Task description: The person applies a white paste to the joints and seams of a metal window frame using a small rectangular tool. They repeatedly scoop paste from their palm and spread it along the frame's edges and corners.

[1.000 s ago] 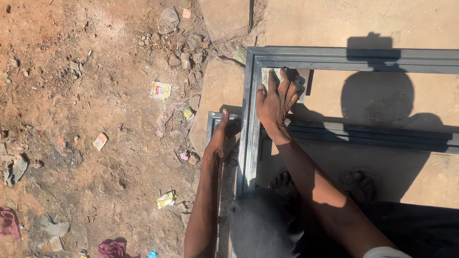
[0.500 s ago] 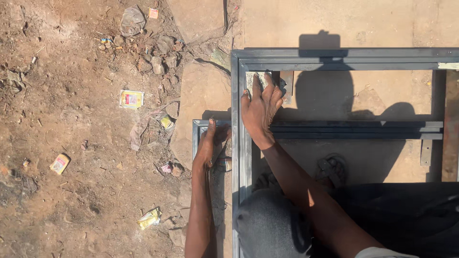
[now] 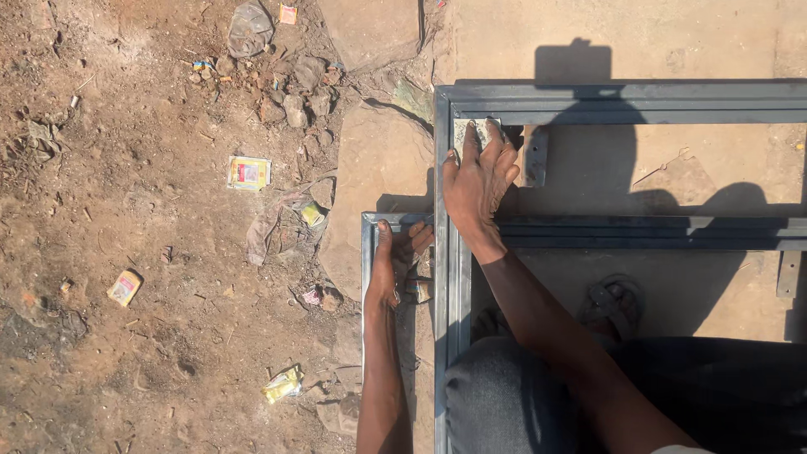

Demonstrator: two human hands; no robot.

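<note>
Right hand (image 3: 477, 181) lies flat, fingers spread, pressing a small pale pad (image 3: 471, 129) just beyond its fingertips at the metal frame (image 3: 444, 277) corner, upright bar running straight back between both hands, left hand (image 3: 393, 265) curled on the smaller frame (image 3: 367, 244).

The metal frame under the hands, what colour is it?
The metal frame is dark grey, seen in the head view.

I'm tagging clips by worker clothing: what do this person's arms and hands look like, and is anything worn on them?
Both forearms are bare and so are both hands: the left hand and right hand show no gloves, rings, watch or bands. A pale sleeve edge shows only at the bottom of the frame, on the right arm.
</note>
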